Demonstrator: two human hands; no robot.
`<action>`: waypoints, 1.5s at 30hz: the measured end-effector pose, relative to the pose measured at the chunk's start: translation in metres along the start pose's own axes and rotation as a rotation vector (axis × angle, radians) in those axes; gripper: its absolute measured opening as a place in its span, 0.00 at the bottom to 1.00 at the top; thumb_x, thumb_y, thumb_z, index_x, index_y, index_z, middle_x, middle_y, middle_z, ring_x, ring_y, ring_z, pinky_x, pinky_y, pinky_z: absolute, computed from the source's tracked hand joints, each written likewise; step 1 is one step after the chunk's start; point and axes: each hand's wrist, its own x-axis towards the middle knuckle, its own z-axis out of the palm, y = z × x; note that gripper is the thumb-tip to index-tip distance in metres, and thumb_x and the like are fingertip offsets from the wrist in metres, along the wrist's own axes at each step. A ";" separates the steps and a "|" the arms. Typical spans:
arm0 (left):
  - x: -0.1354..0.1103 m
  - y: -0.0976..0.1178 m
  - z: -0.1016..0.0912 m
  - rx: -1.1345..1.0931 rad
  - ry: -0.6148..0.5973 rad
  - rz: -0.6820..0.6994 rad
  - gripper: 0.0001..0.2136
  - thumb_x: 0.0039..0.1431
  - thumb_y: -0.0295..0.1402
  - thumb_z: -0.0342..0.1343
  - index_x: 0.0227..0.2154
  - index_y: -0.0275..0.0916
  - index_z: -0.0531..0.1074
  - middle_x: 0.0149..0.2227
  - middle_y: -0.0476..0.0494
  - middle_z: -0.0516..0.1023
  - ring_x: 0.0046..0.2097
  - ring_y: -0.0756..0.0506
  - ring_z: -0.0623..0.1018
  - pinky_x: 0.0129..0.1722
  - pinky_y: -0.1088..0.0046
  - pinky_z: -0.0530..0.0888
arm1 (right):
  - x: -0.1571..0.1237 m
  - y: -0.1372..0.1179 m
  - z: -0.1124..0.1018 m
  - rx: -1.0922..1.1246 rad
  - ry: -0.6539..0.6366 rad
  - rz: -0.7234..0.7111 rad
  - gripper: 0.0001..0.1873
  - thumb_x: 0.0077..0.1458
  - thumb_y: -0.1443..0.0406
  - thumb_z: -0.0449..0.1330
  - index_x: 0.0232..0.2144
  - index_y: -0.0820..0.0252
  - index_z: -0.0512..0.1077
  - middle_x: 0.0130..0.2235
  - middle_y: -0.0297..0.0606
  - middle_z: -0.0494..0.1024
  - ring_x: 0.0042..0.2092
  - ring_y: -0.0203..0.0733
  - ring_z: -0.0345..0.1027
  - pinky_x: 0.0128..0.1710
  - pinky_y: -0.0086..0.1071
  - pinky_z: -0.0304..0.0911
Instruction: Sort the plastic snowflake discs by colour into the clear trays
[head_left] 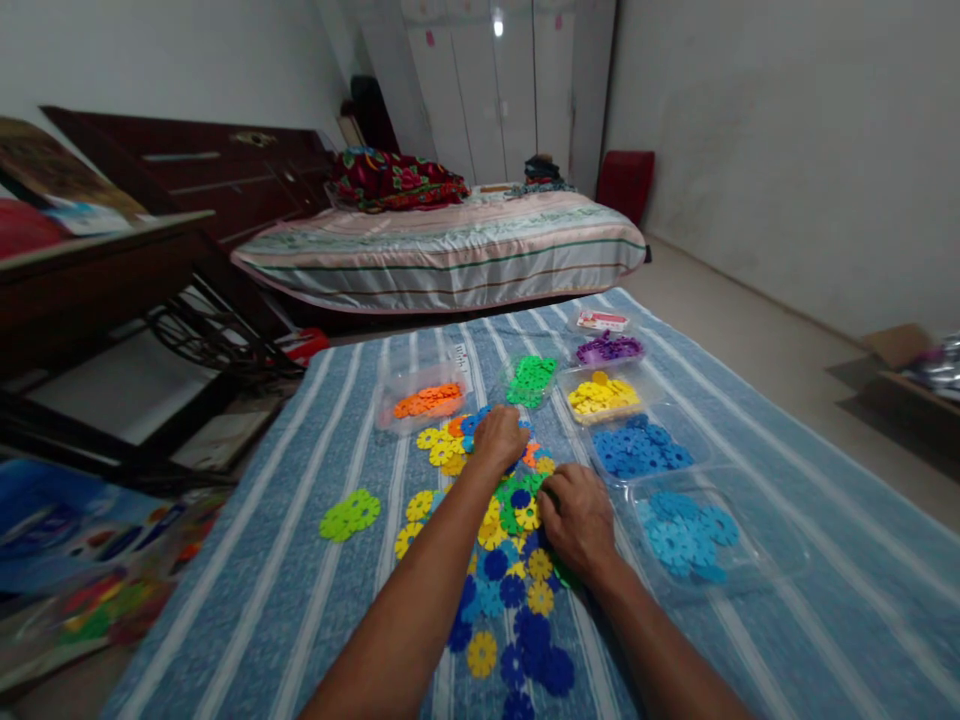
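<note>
A loose pile of flower-shaped plastic discs in yellow, blue, green and orange lies on a blue striped cloth. My left hand rests on the far part of the pile with fingers curled; what it holds is hidden. My right hand presses down on the pile's right side, fingers bent around green and yellow discs. Clear trays hold sorted discs: orange, green, purple, yellow, dark blue and light blue.
A few lime-green discs lie apart at the left. Beyond the cloth stands a bed with a red blanket. A dark wooden table is at the left, a cardboard box on the floor at the right.
</note>
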 end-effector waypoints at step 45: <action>-0.055 -0.032 -0.009 -0.003 -0.071 0.035 0.11 0.56 0.35 0.60 0.42 0.43 0.77 0.45 0.43 0.78 0.48 0.42 0.77 0.45 0.71 0.70 | -0.001 0.008 0.005 -0.008 -0.008 -0.034 0.10 0.59 0.65 0.56 0.27 0.57 0.73 0.33 0.37 0.71 0.40 0.43 0.62 0.42 0.36 0.53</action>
